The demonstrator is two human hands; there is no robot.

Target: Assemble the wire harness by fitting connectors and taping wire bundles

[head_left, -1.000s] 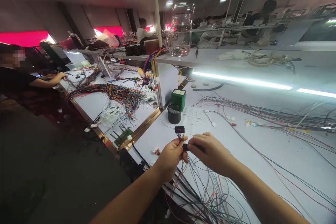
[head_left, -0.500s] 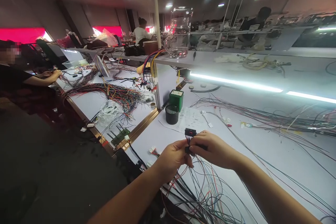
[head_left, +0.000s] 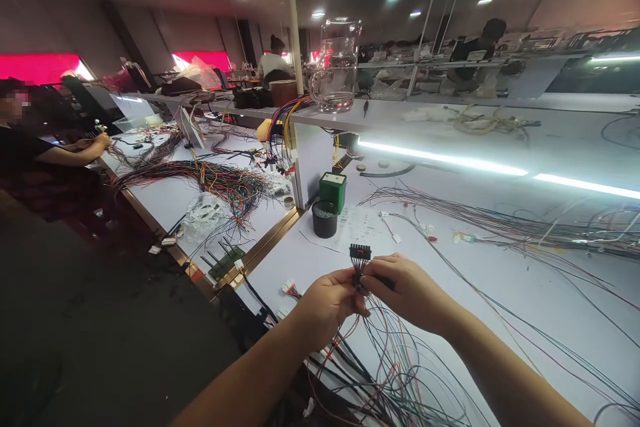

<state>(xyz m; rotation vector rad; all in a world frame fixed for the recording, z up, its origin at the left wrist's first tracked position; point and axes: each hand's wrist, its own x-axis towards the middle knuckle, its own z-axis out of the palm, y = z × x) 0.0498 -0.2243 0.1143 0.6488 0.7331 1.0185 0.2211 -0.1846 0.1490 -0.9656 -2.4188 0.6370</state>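
1. Black connector point(head_left: 360, 252) had shifted right relative to the mesh cup point(head_left: 325, 220) over the last second, head view. It stood upright above both hands, well off the bench.
2. Left hand point(head_left: 326, 300) had its fingers pinched on the wires point(head_left: 359, 267) just below; right hand point(head_left: 409, 290) had fingertips clamped on a black piece point(head_left: 358, 279) there — tape or sleeve, couldn't tell.
3. Looked like bundling behind the connector — next move probably called for a steady left pinch.
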